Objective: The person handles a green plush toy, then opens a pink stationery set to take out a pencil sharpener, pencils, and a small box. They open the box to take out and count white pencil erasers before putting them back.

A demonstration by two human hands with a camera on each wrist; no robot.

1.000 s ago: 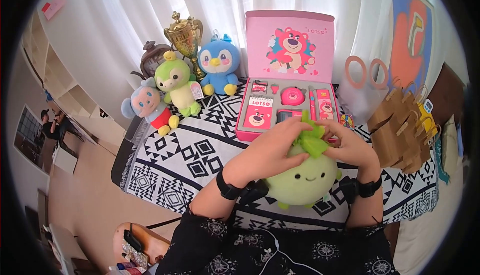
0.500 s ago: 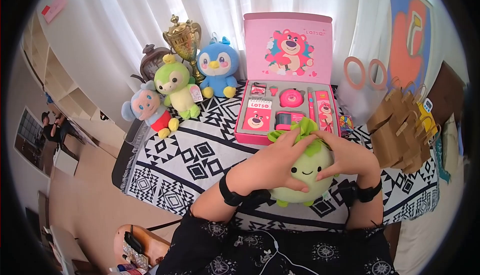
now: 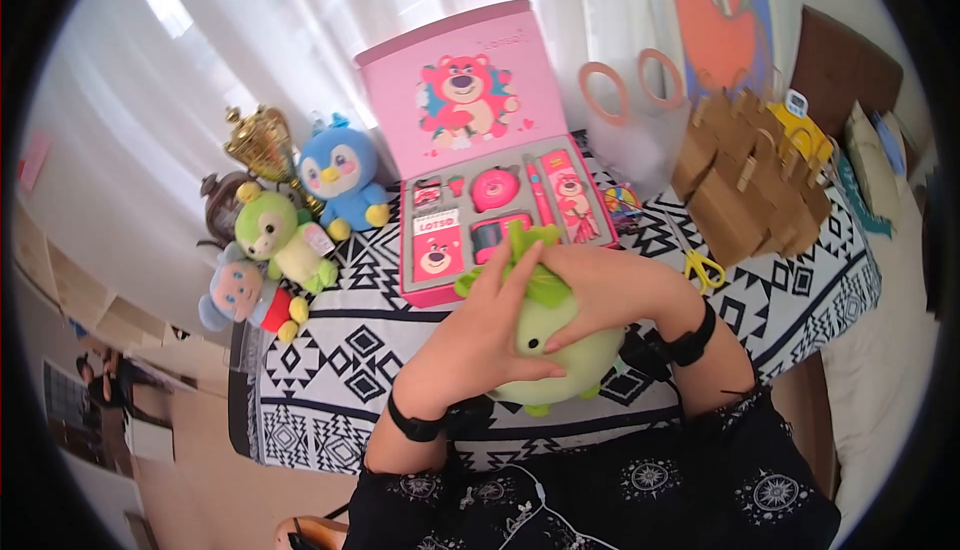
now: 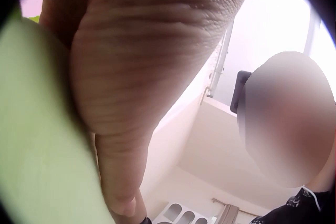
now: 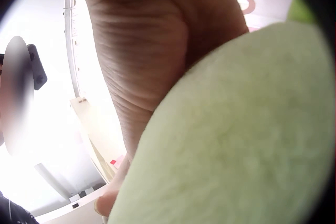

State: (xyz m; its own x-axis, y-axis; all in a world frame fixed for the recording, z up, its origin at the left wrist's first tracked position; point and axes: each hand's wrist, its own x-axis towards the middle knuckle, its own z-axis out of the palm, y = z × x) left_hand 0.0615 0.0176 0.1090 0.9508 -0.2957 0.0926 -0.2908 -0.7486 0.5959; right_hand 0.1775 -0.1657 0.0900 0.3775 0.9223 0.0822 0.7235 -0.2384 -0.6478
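Observation:
A round light-green plush toy point(image 3: 592, 358) with bright green leaves point(image 3: 546, 288) on top sits at the near side of the table. My left hand point(image 3: 470, 342) holds it from the left, fingers up along the leaves and thumb across its lower face. From the other side my right hand point(image 3: 625, 295) grips it, thumb laid over the face near one eye point(image 3: 533, 343). Both wrist views show the soft green body point(image 4: 39, 124) point(image 5: 226, 129) close against the palms. The hands hide much of the face and the upper body.
Behind the plush stands an open pink gift box point(image 3: 428, 296). To its left are a blue penguin plush point(image 3: 345, 185), a green plush point(image 3: 285, 240), a grey-eared plush point(image 3: 245, 295) and a gold trophy point(image 3: 262, 145). Paper bags point(image 3: 750, 190) and yellow-handled scissors point(image 3: 704, 272) lie right.
My hands have come down from the leaves onto the plush's face and sides. The head view has swung right and tilted, so the table's things appear further left.

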